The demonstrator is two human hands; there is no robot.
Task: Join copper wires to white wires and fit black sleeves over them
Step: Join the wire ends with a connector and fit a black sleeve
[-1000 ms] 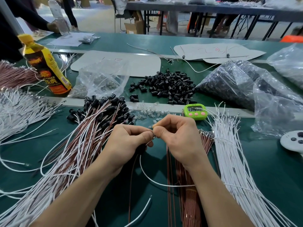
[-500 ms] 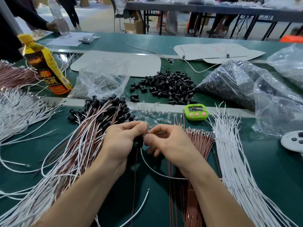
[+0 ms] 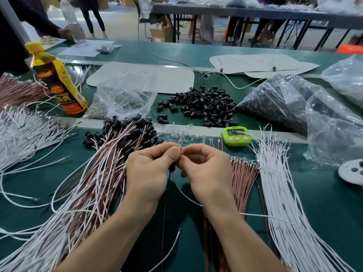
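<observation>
My left hand [image 3: 149, 171] and my right hand [image 3: 206, 169] meet at their fingertips over the green table, pinching a small clear part with wire ends between them. A black sleeve [image 3: 171, 169] hangs just below the fingers, with a white wire [image 3: 188, 197] and a thin copper wire [image 3: 163, 232] trailing down toward me. Joined wires with black sleeves [image 3: 110, 163] lie in a heap to the left. A bundle of copper wires [image 3: 243, 177] and a bundle of white wires [image 3: 279, 203] lie to the right. Loose black sleeves [image 3: 204, 107] are piled behind.
A green timer [image 3: 236, 136] sits beyond my right hand, small clear parts [image 3: 182, 132] beside it. A yellow bottle [image 3: 57, 81] stands at the left. Plastic bags [image 3: 294, 103] fill the right. More white wires [image 3: 21, 134] lie far left. Another person's hand [image 3: 68, 33] holds a bottle.
Both hands have shifted slightly back from the far position and now pinch together higher, with the black sleeve hanging below the fingertips. The person at the back left moved their bottle.
</observation>
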